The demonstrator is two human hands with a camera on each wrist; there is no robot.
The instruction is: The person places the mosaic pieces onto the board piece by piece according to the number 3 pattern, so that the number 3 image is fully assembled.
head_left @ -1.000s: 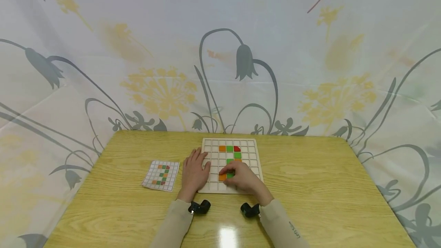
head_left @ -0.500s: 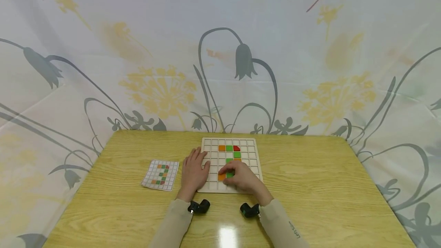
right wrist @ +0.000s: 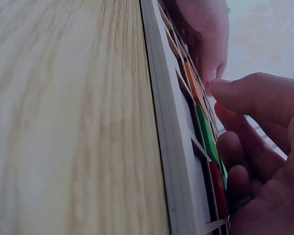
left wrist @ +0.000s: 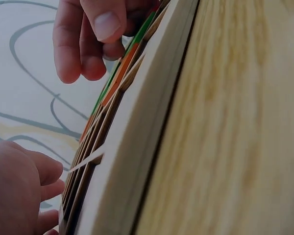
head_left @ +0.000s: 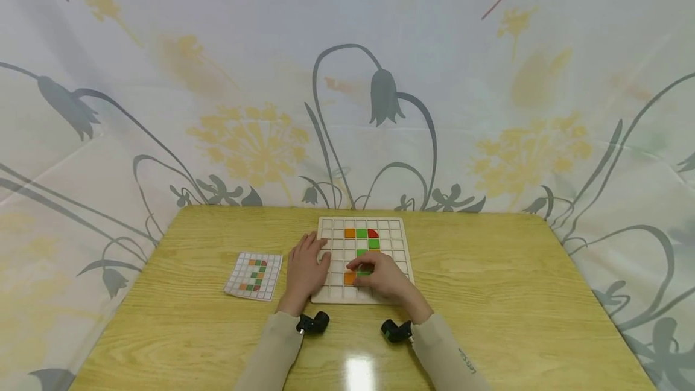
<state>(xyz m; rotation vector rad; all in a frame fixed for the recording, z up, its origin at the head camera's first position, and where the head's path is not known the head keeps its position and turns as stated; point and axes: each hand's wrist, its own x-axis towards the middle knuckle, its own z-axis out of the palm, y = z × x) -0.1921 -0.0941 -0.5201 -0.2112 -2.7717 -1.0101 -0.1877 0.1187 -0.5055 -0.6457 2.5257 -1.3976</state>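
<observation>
A pale gridded board [head_left: 397,239] lies on the table with orange, green and red tiles in its cells. My left hand [head_left: 307,270] rests along the board's left edge, fingers extended and holding nothing. Over the lower rows, my right hand [head_left: 388,276] hovers with loosely bent fingers, thumb and index apart. Its thumb tip is close by an orange tile [head_left: 350,279]. In the right wrist view, a green tile [right wrist: 207,132] and a red tile [right wrist: 217,188] sit beside those fingers, with nothing seen in their grasp. The right hand hides part of the lower tiles in the head view.
Left of the board lies a small paper card [head_left: 253,276] printed with a grid of coloured squares. The wood-grain table [head_left: 488,282] ends at a flower-patterned curtain [head_left: 347,155] behind. A dark wrist camera [head_left: 396,331] sits on the right wrist, another [head_left: 315,323] on the left.
My right hand has shifted slightly to the right, its fingertips drawing back a little from the lower orange tile. The left hand stays at the board's edge.
</observation>
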